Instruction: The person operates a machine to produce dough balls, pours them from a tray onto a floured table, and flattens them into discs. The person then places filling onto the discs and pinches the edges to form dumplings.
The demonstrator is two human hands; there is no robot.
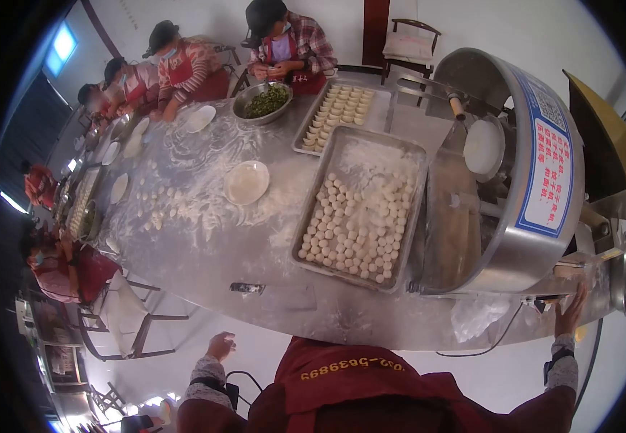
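Beyond the table's near edge, my left hand (220, 346) hangs over the floor, fingers loosely curled and nothing visible in them. My right hand (571, 310) is at the far right, its fingers stretched out against the lower side of the metal machine (497, 252). What its fingertips touch is too small to tell. In front of me a metal tray (300, 234) holds many small dough balls (352, 242) and loose flour. Left of the tray is a white plate of flour (246, 182). A crumpled plastic bag (477, 317) lies left of my right hand.
Behind the tray stands a second tray of shaped dumplings (338, 108). A bowl of green filling (264, 105) is near a co-worker in a plaid shirt (316, 50). Several other people sit along the floured table (204, 249). A dark cable (504, 335) hangs by the near edge.
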